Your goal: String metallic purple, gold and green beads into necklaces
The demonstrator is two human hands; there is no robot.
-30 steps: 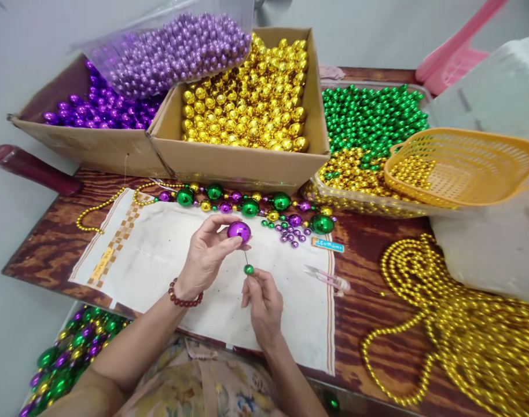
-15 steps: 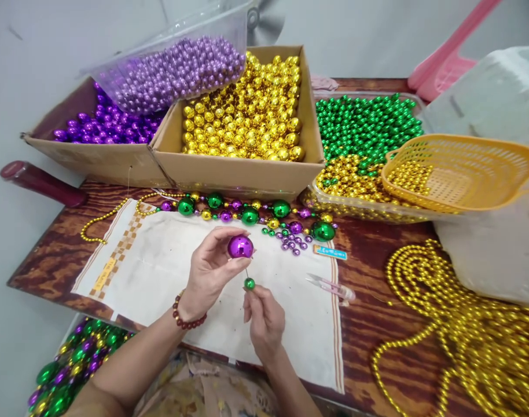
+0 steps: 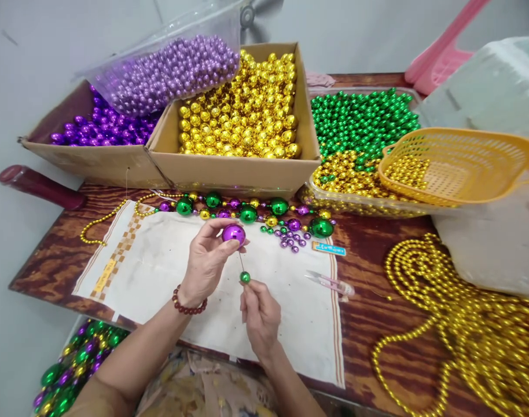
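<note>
We held a large, glossy purple ball (image 3: 234, 234), partly covered, above the white cloth (image 3: 160, 260), toward its far edge. Nearer the cloth's front edge we held a smaller, shiny green bead (image 3: 245, 277). Between them ran a thin, straight strand (image 3: 242, 262), slightly slanted; we could not tell needle from wire.

Cloth (image 3: 155, 263) free beside left hand (image 3: 205, 263), boxes (image 3: 234, 174) blocking beyond

since a second ago | our left hand (image 3: 202, 267) has nudged the purple ball (image 3: 234, 235) a touch left, closer to the bead strand (image 3: 248, 214) | our view's tipped up some, so more grey fan (image 3: 248, 17) shows
</note>
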